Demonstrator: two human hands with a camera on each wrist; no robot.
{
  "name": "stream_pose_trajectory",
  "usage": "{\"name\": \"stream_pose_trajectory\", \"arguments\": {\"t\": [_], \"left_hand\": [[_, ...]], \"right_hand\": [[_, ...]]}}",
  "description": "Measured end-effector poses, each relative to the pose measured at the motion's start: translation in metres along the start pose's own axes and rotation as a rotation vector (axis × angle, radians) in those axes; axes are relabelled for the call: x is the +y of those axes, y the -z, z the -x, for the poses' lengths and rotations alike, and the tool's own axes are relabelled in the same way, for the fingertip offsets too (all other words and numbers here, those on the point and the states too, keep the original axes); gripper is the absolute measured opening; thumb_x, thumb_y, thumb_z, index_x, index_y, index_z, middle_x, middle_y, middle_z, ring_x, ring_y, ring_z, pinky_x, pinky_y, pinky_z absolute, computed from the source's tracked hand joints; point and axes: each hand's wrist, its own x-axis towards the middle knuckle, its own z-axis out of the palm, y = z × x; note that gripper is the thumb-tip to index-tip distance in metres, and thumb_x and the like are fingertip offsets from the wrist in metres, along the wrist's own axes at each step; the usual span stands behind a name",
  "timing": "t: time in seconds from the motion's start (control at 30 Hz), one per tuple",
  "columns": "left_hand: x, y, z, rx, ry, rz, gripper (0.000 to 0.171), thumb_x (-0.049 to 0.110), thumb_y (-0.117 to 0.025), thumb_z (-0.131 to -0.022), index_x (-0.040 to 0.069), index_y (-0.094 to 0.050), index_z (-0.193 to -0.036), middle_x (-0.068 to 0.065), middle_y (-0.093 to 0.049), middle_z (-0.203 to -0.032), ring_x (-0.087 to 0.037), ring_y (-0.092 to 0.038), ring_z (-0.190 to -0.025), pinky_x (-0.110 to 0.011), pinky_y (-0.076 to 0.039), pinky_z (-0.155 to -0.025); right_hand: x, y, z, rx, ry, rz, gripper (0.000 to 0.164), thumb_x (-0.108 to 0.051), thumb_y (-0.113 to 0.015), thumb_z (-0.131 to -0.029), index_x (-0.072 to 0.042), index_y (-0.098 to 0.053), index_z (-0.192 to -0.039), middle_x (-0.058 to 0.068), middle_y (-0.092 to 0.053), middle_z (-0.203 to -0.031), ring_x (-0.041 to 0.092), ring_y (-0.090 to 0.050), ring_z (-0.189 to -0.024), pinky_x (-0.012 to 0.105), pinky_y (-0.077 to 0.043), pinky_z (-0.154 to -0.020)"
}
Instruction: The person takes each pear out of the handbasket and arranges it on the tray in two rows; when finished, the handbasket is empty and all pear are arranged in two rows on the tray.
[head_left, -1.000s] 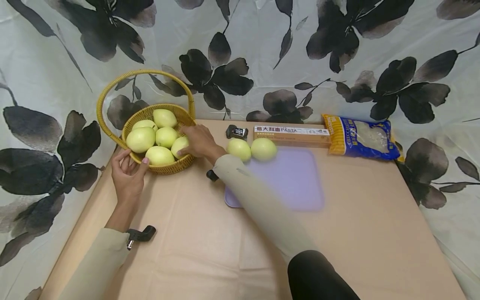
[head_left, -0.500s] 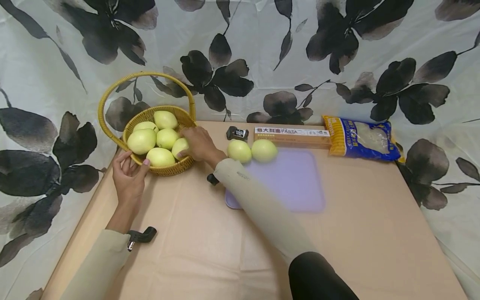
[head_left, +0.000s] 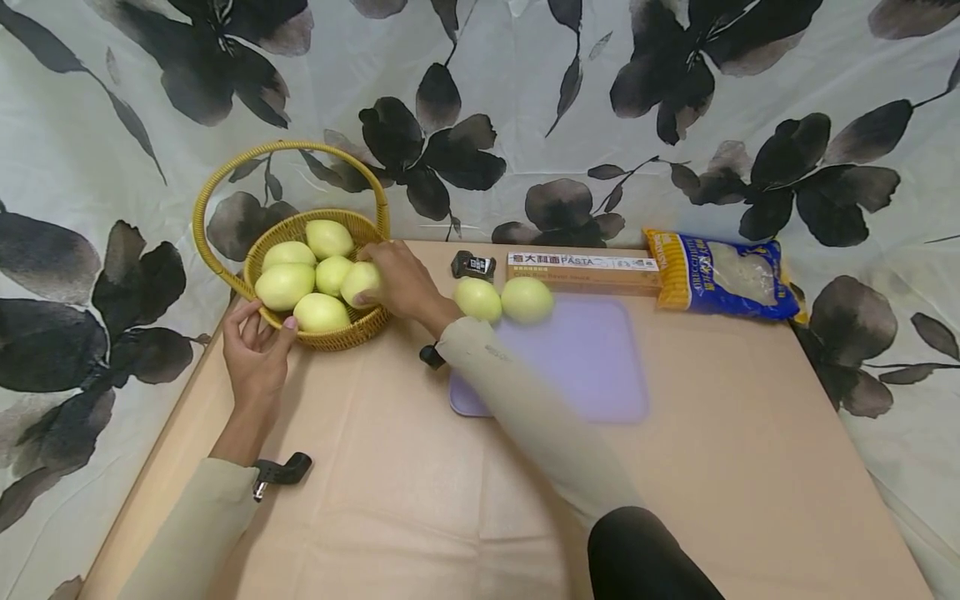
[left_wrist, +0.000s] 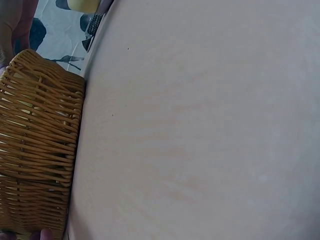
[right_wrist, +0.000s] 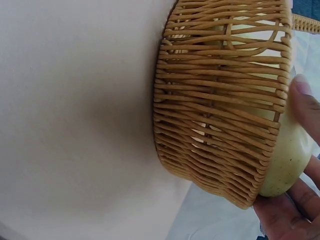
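A yellow wicker basket (head_left: 341, 335) with an arched handle stands at the table's left rear, and several smooth yellow-green fruits (head_left: 286, 287) lie in it. At the basket's lower left side, my left hand (head_left: 257, 358) grips it, thumb in front and fingers at the side. My right hand (head_left: 405, 282) reaches over the right rim and grips the rightmost fruit (head_left: 362, 284). In the right wrist view this speckled fruit (right_wrist: 287, 160) sits at the rim, between the thumb and the fingers (right_wrist: 305, 200). The left wrist view shows the basket's woven wall (left_wrist: 37, 140).
Two more yellow-green fruits (head_left: 502, 300) sit at the back edge of a lilac tray (head_left: 577, 367). Behind them are a small black packet (head_left: 473, 265) and a pasta box (head_left: 585, 271). A blue and yellow pasta bag (head_left: 727, 277) lies to the right.
My right hand has shifted slightly, and the fruit in its grip has risen a little and shows more of its surface. My left hand stays on the basket.
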Motion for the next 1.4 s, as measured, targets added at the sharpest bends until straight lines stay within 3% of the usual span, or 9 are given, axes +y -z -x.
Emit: {"name": "stream_pose_trajectory", "arguments": {"t": [0.73,1.1,1.4], "left_hand": [[0.002,-0.002,0.001,0.010,0.009,0.010,0.066,0.004,-0.077,-0.095,0.020,-0.045,-0.150,-0.005,-0.035,-0.174,-0.027,-0.045,-0.152,-0.008,-0.054,-0.093],[0.001,-0.003,0.002,-0.007,0.001,-0.007,0.065,0.006,-0.076,-0.097,0.021,-0.043,-0.151,-0.003,-0.032,-0.175,-0.026,-0.044,-0.154,-0.008,-0.053,-0.096],[0.002,-0.002,0.002,-0.001,0.022,0.024,0.065,0.005,-0.075,-0.097,0.021,-0.043,-0.151,-0.002,-0.033,-0.175,-0.026,-0.043,-0.154,-0.006,-0.054,-0.091]], "right_hand": [[0.011,0.015,0.028,0.247,-0.075,-0.265,0.066,-0.046,-0.092,-0.082,-0.021,-0.067,-0.137,-0.005,-0.067,-0.142,0.016,-0.053,-0.140,0.032,-0.039,-0.121],[0.020,0.029,0.048,0.373,-0.089,-0.405,0.062,-0.042,-0.096,-0.079,-0.020,-0.071,-0.131,-0.004,-0.073,-0.131,0.013,-0.062,-0.125,0.027,-0.049,-0.104],[0.038,0.047,0.070,0.484,-0.073,-0.468,0.063,-0.038,-0.098,-0.075,-0.020,-0.072,-0.129,-0.003,-0.075,-0.122,0.010,-0.065,-0.109,0.039,-0.058,-0.096]]}}
